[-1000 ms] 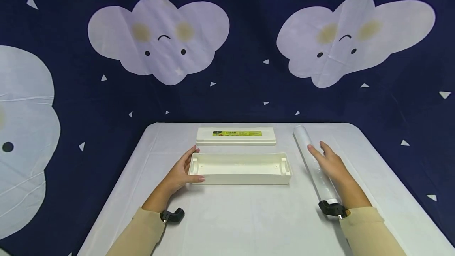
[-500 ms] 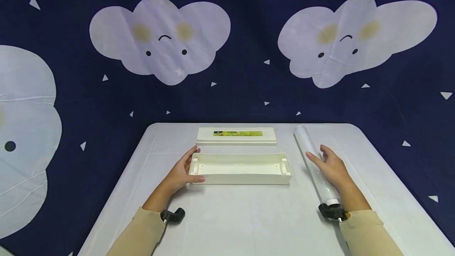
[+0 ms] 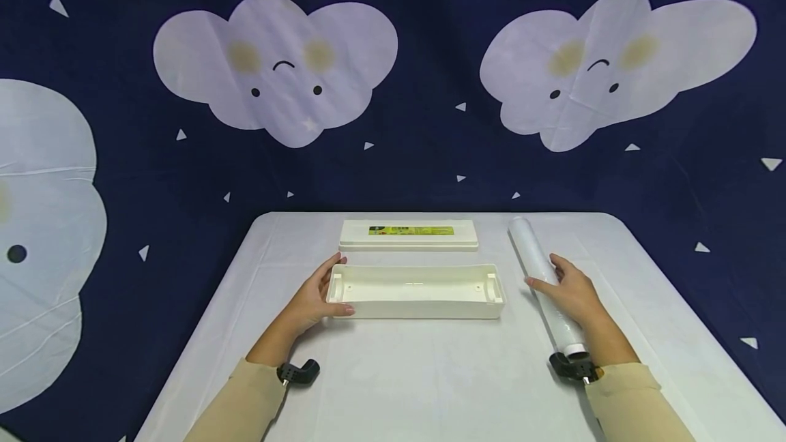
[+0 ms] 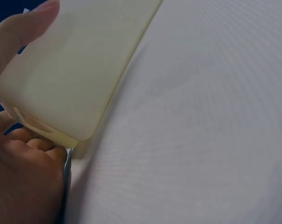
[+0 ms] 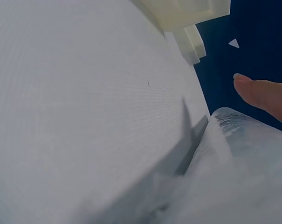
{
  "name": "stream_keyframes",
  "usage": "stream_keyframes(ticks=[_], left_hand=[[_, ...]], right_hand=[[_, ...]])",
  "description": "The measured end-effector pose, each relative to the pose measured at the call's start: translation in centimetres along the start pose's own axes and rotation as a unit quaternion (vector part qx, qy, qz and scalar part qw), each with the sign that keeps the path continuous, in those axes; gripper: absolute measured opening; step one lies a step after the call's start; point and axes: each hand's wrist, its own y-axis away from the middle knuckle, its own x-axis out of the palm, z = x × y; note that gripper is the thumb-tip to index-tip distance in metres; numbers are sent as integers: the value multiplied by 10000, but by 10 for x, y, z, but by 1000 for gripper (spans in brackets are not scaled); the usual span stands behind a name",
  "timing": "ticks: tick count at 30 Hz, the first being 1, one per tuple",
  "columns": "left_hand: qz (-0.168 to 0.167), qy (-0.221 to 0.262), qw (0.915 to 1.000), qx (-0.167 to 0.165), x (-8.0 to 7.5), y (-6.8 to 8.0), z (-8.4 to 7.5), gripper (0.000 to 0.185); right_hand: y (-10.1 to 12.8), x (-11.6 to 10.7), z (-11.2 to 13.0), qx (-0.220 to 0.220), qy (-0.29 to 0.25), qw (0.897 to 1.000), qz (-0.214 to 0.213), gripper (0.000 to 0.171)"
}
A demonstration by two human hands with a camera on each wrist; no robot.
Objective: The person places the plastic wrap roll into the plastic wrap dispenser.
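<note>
An oblong cream plastic box, its top uncovered, sits in mid-table. My left hand grips its left end, thumb along the front wall and fingers round the far side. The left wrist view shows the thumb over the box wall and curled fingers under its end. To the right lies a roll of cling film, slanting away from me. Over its right side hovers my right hand, thumb stretched across it. In the right wrist view the thumb stands apart from the film roll.
Behind the box lies a cream lid with a yellow-green label. A white cloth covers the table. A dark blue curtain with cloud prints hangs beyond the far edge. Each wrist wears a black camera mount.
My right hand has shifted slightly toward me along the film roll, its thumb lower across it. The left hand and the box have stayed put.
</note>
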Motion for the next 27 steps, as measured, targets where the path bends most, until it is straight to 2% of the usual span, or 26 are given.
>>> stream_keyframes(ticks=[27], left_hand=[[-15,2,10000,-37,0,-1,5,126]], right_hand=[[1,-1,0,-162,165,9997,73,100]])
